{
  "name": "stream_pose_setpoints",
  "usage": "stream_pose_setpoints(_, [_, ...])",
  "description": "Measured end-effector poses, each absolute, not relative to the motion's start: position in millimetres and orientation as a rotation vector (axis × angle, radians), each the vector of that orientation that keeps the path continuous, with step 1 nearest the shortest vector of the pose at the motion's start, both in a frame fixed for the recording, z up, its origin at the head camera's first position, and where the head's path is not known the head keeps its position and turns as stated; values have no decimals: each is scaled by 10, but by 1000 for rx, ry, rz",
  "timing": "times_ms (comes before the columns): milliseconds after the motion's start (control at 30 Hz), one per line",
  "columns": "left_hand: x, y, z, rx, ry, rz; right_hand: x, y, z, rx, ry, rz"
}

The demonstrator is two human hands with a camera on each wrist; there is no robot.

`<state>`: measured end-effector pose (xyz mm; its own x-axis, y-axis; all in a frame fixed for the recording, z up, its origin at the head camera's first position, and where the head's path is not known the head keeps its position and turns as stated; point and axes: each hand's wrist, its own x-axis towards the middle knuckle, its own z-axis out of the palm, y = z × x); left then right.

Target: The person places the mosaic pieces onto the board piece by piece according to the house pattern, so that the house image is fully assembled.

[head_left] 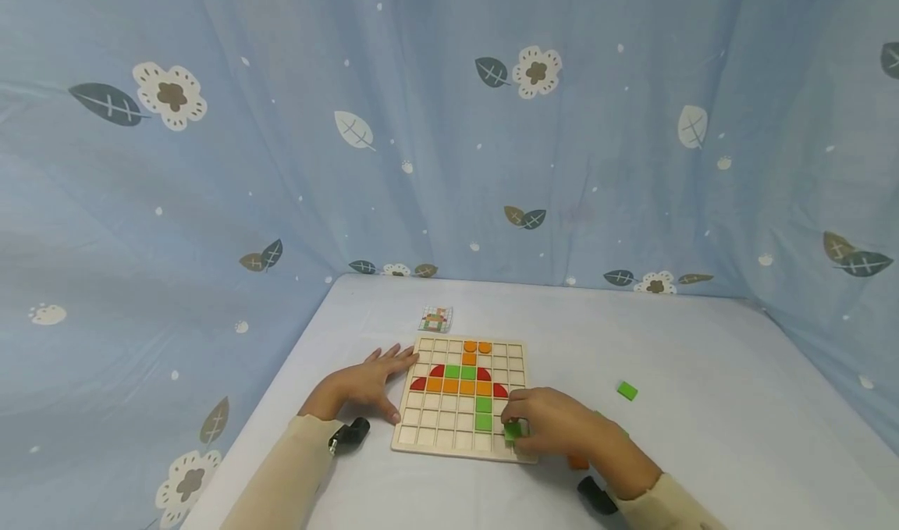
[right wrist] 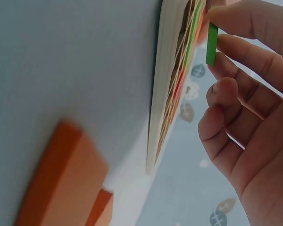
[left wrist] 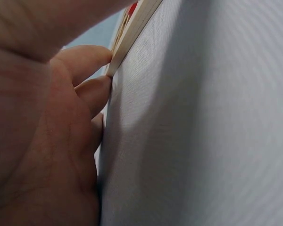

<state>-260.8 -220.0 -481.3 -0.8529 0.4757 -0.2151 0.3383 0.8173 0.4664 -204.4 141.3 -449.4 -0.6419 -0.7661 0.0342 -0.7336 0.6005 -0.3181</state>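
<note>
A wooden grid board [head_left: 428,436] lies on the white cloth, with orange, green and red pieces set in several of its squares. My left hand [head_left: 368,382] rests at the board's left edge with fingers spread; in the left wrist view its fingertips [left wrist: 104,87] touch the board's side. Over the board's lower right corner, my right hand [head_left: 555,421] pinches a green square tile [head_left: 513,431]. The right wrist view has that green tile [right wrist: 212,43] between thumb and fingertips, held just off the board's surface.
A small printed pattern card [head_left: 436,319] lies behind the board. One loose green tile [head_left: 627,390] lies to the right. Orange blocks [right wrist: 61,174] sit on the cloth below my right hand, partly hidden by it in the head view. A blue patterned curtain [head_left: 449,163] hangs behind.
</note>
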Motion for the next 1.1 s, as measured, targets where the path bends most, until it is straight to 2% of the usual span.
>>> stream_pose_setpoints(800, [-2618,-2204,-4809,625,2687,598,-1988,1058,-4569,-1406,2694,-417])
stream_pose_setpoints(1100, [-2618,-2203,-4811,620,2682,615,-1972,995,-4564,-1350,2693,-394])
